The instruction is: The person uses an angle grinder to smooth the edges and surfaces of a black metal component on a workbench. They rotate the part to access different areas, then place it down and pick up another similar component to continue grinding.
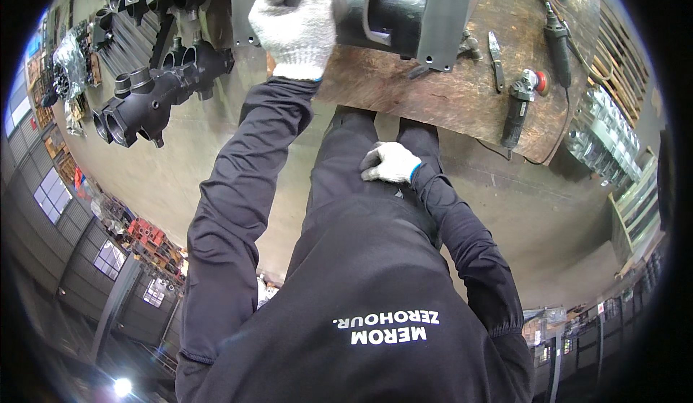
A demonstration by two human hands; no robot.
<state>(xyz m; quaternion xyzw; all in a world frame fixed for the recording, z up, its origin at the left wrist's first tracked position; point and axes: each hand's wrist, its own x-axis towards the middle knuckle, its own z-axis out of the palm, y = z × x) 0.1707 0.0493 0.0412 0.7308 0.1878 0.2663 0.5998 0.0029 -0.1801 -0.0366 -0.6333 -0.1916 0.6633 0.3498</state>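
A black cast pipe section [354,13] with square bolt-holed flanges at both ends lies across the top of the view on the wooden bench [361,78]. My left hand [292,27], in a grey-white knit glove, is closed on the pipe's left part beside its flange. To the right of that hand, a large rounded cut-out opens in the pipe wall. My right hand [393,163], gloved alike, rests against my dark trousers with its fingers curled and nothing visible in them. Some of its fingertips are hidden.
On the bench's right side lie a black-handled blade tool [496,60], an angle grinder [518,110] with a red disc, and a corded straight grinder [556,48]. Several black castings [144,100] stand at the left. Stacked silver metal parts [605,132] are at the right.
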